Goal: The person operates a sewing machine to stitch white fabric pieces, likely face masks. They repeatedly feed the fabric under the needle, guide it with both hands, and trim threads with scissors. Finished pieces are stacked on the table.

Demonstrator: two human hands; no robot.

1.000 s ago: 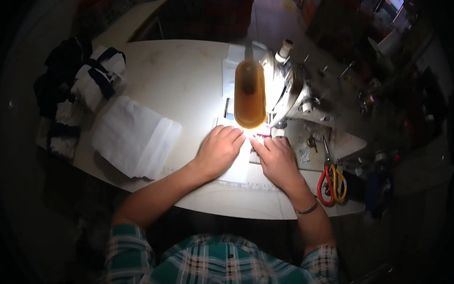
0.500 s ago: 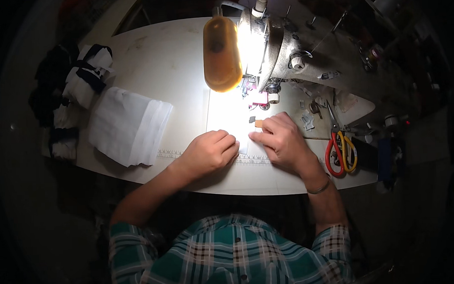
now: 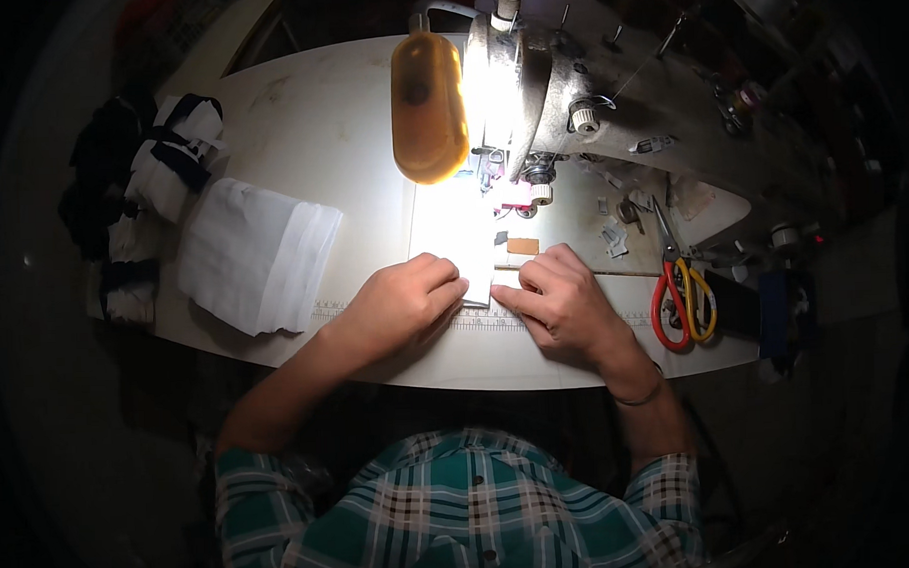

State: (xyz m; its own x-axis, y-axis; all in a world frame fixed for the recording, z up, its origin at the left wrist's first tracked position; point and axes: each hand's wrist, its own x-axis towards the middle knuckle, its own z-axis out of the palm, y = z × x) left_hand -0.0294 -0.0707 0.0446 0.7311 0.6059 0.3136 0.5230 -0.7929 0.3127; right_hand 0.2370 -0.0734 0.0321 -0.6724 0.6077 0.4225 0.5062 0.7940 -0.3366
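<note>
A narrow white cloth strip (image 3: 478,291) lies under the lamp, running back toward the sewing machine's needle area (image 3: 511,194). My left hand (image 3: 407,298) rests on its left side, fingers bent and pinched at the cloth's near end. From the right, my right hand (image 3: 565,302) meets the same end, its index fingertip on the edge and its other fingers curled. What lies beneath the fingers is partly hidden, and glare washes out the far part of the cloth. Just beyond my right hand, a small orange-brown piece (image 3: 522,246) lies flat on the machine bed.
An amber lamp shade (image 3: 429,110) hangs over the table's middle. A folded white cloth stack (image 3: 258,256) lies left, beside dark and white bundles (image 3: 165,159). Red-handled scissors (image 3: 668,307) and a yellow-handled tool (image 3: 697,301) lie right. A printed ruler (image 3: 476,321) runs along the near edge.
My right hand has drawn slightly nearer, uncovering the orange-brown piece. My left hand has shifted slightly left. The lamp and machine sit a little further left in view.
</note>
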